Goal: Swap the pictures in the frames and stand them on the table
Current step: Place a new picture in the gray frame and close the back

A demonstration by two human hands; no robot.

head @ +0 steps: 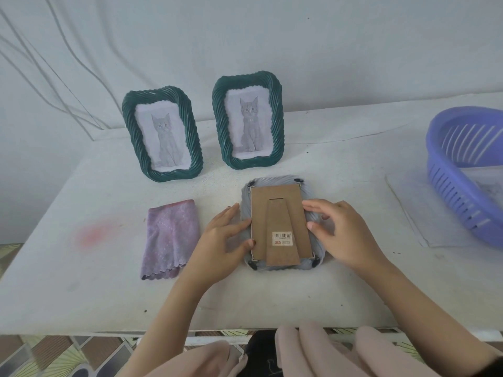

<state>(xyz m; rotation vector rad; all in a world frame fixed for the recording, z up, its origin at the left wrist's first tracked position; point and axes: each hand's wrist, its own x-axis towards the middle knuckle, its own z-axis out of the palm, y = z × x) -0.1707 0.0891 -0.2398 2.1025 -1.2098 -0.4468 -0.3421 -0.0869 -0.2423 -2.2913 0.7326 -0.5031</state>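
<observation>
A pale grey frame (310, 191) lies face down on the white table (272, 300), its brown cardboard back (277, 210) with a folded stand and a barcode sticker facing up. My left hand (226, 240) rests on the frame's left edge, fingertips touching the cardboard. My right hand (337, 229) presses on the right edge, fingers spread. Two dark green twisted frames stand upright behind: the left one (162, 134) and the right one (248, 120), each showing a grey kitten picture.
A folded purple cloth (168, 238) lies left of the face-down frame. A purple plastic basket (468, 170) sits at the right on a sheet of paper (413, 213). The wall is draped in white fabric. Patterned floor shows below the table's front edge.
</observation>
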